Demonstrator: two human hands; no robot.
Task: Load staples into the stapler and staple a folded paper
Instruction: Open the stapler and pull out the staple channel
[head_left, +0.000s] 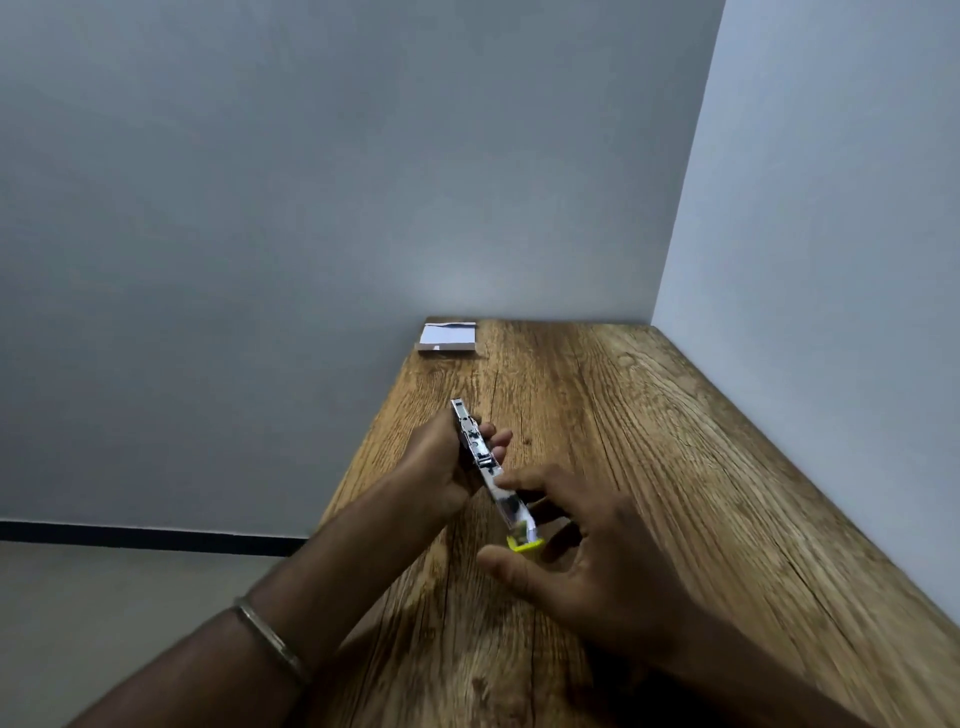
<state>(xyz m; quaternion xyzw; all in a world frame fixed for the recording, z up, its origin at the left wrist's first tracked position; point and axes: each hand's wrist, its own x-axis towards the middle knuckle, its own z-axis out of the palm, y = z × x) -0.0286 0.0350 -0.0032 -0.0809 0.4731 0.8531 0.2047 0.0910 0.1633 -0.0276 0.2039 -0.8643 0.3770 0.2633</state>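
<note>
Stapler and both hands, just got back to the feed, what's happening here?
A person holds the stapler above the wooden table. The left hand has a grip around its far half, while the right hand works at the near end with the yellow tip. A small box with a white top sits untouched at the table's far corner. No folded paper is clearly visible.

free: table right, centre | blocked: folded paper far-left corner, walls

text: none legible | stapler: no readable marking | white box: unreadable
</note>
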